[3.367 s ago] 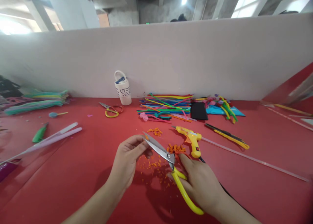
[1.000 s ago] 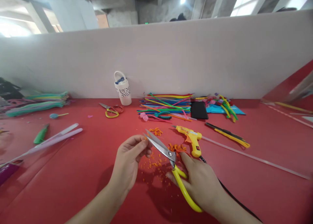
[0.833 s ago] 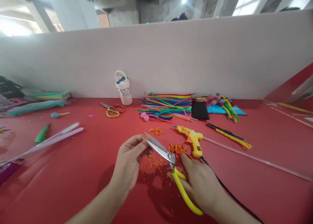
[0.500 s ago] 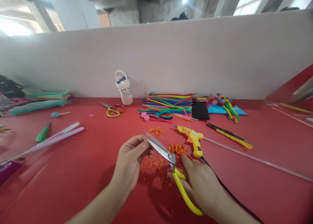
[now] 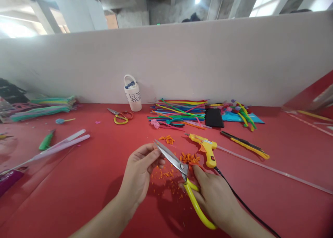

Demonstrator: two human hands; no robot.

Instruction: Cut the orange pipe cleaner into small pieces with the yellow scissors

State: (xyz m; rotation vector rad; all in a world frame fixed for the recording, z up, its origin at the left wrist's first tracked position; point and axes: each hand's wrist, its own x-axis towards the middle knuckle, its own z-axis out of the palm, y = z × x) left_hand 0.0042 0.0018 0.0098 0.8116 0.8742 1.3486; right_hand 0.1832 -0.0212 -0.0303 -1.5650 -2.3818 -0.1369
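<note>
My right hand (image 5: pixel 212 191) is wrapped around a pair of scissors (image 5: pixel 170 155) with a yellow handle loop and an orange-red one. Their blades point up and left, nearly together, and the tips lie at the fingertips of my left hand (image 5: pixel 142 167). That hand is closed in a pinch; the blades and fingers hide what it holds. Past the blades sit two small piles of short orange pieces, a nearer one (image 5: pixel 189 158) and a farther one (image 5: pixel 167 139). Tiny orange trimmings (image 5: pixel 166 174) are scattered on the red table (image 5: pixel 99 161) beneath the scissors.
A yellow glue gun (image 5: pixel 205 146) lies right of the piles, its black cord running past my right arm. Behind are colourful pipe cleaners (image 5: pixel 179 109), a black phone (image 5: pixel 214 117), a white cup (image 5: pixel 134 97) and other scissors (image 5: pixel 120 116). A utility knife (image 5: pixel 249 148) lies right.
A bit of orange that showed at the scissor tips by my left fingertips is no longer visible. Both hands have stayed in nearly the same place.
</note>
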